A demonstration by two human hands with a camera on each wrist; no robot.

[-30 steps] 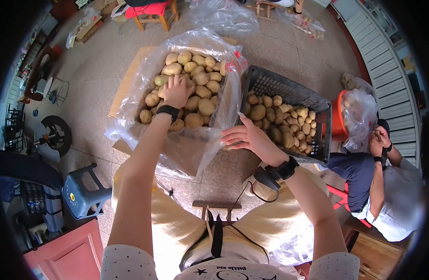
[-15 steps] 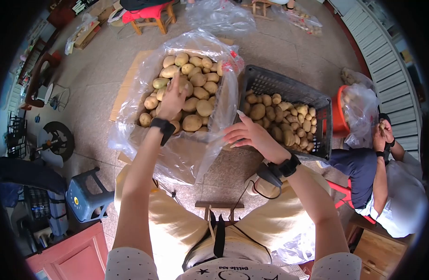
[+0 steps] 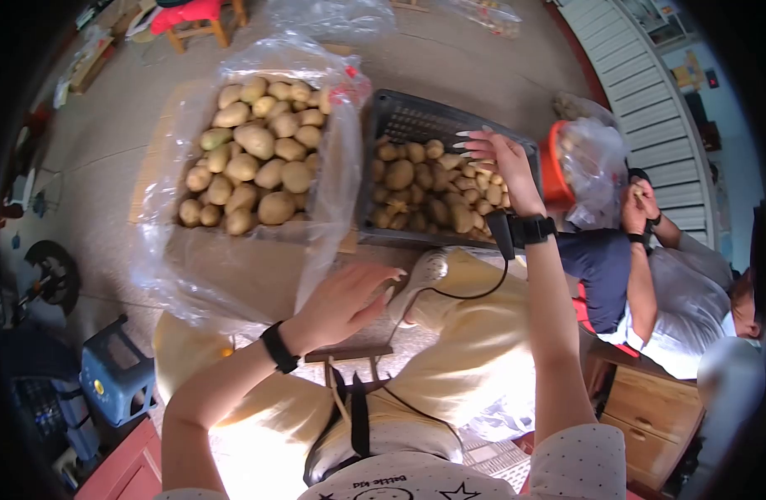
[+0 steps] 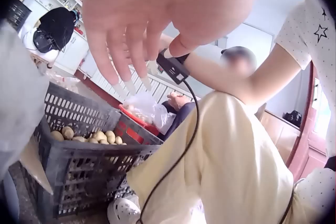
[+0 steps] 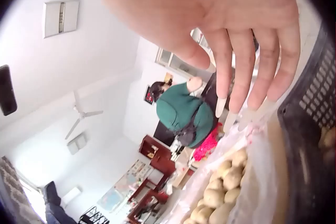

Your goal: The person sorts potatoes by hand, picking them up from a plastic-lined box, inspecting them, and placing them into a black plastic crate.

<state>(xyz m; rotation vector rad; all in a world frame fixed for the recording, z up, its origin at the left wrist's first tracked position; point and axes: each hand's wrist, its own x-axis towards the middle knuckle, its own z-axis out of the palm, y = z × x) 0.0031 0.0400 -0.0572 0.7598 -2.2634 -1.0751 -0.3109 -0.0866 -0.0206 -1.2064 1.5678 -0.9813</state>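
Right hand point(image 3: 501, 162): held over the black crate point(image 3: 416, 117), fingers straight and spread, pointing toward the crate's left side; it holds nothing, and whether the fingertips touch anything cannot be told. Left hand point(image 3: 349, 296): drawn in near the lap, palm down, fingers relaxed and extended toward the right, empty; it hangs just beside the near edge of the plastic bag point(image 3: 233, 275). Crate: a slatted plastic rectangle on the floor, long axis running left to right across the head view, about half filled with small potatoes point(image 3: 424, 196). Box point(image 3: 170, 133): cardboard, lined with the clear bag, standing just left of the crate and touching it; long axis running away from the person; heaped with larger potatoes point(image 3: 254, 158). Red bucket point(image 3: 553, 179): just beyond the crate's right end, with a second clear bag point(image 3: 595, 158) over it. Second person point(image 3: 649, 275): seated at right, both hands raised at that bag. Blue stool point(image 3: 112, 375): lower left, well apart from the box.
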